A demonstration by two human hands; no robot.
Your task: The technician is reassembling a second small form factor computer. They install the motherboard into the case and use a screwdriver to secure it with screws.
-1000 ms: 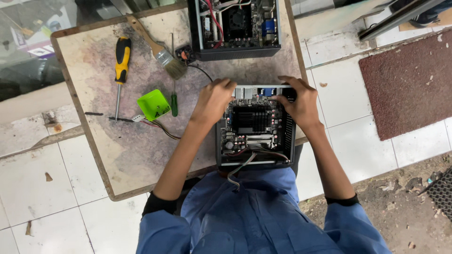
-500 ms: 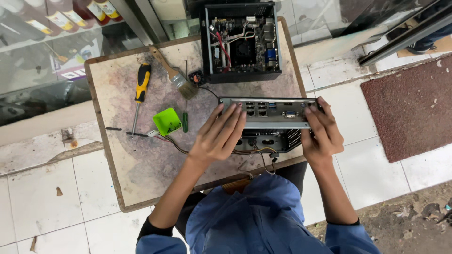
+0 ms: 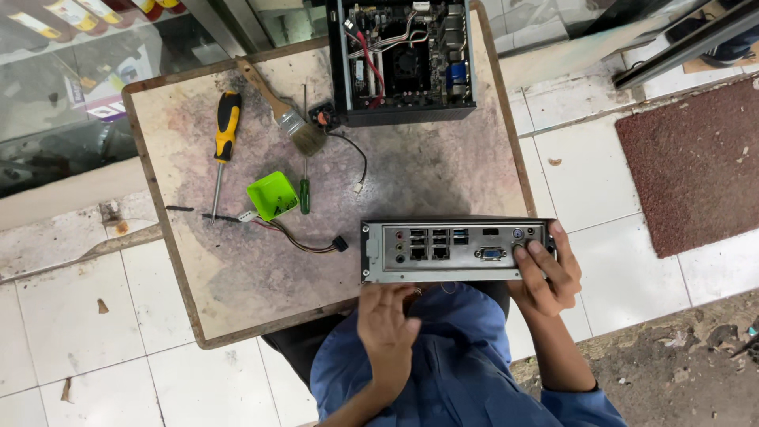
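Worn wooden table (image 3: 443,178); screwdriver (image 3: 224,138), brush (image 3: 285,111), green tray (image 3: 272,194), open computer case (image 3: 405,59), loose cable (image 3: 304,239)

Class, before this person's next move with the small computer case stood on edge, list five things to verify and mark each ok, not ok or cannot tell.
1. Right hand grips the grey case at its port end: ok.
2. Left hand supports its underside: cannot tell.
3. Case bears on the table: cannot tell.
4. Loose wire bundle lies apart from the case: ok.
5. Second open case stands apart: ok.
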